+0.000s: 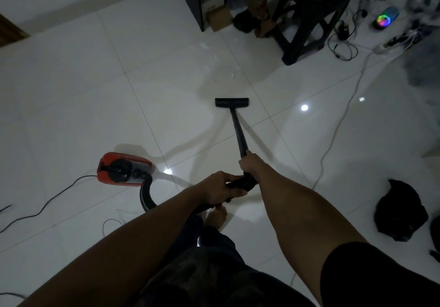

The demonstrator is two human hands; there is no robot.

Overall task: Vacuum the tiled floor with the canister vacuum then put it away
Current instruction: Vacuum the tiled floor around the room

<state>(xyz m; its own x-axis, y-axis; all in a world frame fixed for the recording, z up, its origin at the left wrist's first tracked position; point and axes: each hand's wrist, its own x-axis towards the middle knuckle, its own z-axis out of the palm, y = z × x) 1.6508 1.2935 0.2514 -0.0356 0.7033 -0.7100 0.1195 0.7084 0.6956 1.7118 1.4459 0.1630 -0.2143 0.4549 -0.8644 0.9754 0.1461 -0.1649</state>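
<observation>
Item: red and black canister vacuum body [125,168], standing on the glossy white tiled floor [71,92] to the person's left, its dark power cord [47,202] trailing away leftward.

Item: black ribbed hose [146,194], curving from the canister up to the hands.

Item: slim black wand [239,133], running forward to a flat black rectangular floor nozzle [231,102], which rested on the tile near a grout line.

Item: right hand [248,162], fingers wrapped closed around the wand's lower end.

Item: left hand [220,189], fingers curled around the hose cuff just behind the right hand.

Item: small pale scraps of debris [215,58], scattered on the tile beyond the nozzle, toward a black stool [302,33]; not yet collected.

Step in hand, as judged: vacuuming, mid-pass; putting away not begun.

Next move, as judged: pushing the nozzle forward over the scraps, keeping it flat, and minding the white cable [338,125] lying at right.
</observation>
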